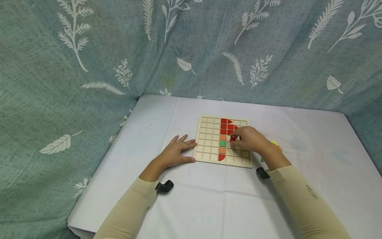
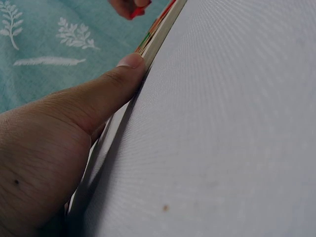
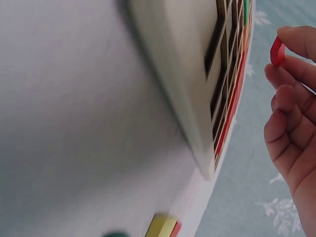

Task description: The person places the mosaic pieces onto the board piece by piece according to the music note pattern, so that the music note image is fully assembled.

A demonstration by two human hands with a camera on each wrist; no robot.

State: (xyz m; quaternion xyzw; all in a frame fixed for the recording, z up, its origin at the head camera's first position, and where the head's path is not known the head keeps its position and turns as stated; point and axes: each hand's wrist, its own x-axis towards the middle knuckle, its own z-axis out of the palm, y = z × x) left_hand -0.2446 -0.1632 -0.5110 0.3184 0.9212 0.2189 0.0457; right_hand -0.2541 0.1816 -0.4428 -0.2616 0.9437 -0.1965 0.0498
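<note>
A pale wooden grid board [image 1: 206, 146] lies on the table. Red pieces [image 1: 223, 126] fill several cells toward its far edge. Nearer, in one column, sit an orange piece [image 1: 222, 137], a green square [image 1: 222, 143], another orange piece [image 1: 222, 150] and a red round-edged piece [image 1: 221, 157]. Above the right half of the board, my right hand [image 1: 250, 141] pinches a small red piece [image 3: 277, 52] between thumb and fingertips. My left hand [image 1: 174, 154], fingers spread, touches the board's left edge; its thumb [image 2: 131, 61] rests on that edge.
Loose pieces lie right of the board, partly hidden by my right forearm: a yellow piece [image 1: 273, 142], an orange one [image 1: 279, 148] and a green one [image 1: 262, 159]. A white cloth [image 1: 197, 205] covers the table. Leaf-patterned curtains [image 1: 191, 49] hang behind and at the sides.
</note>
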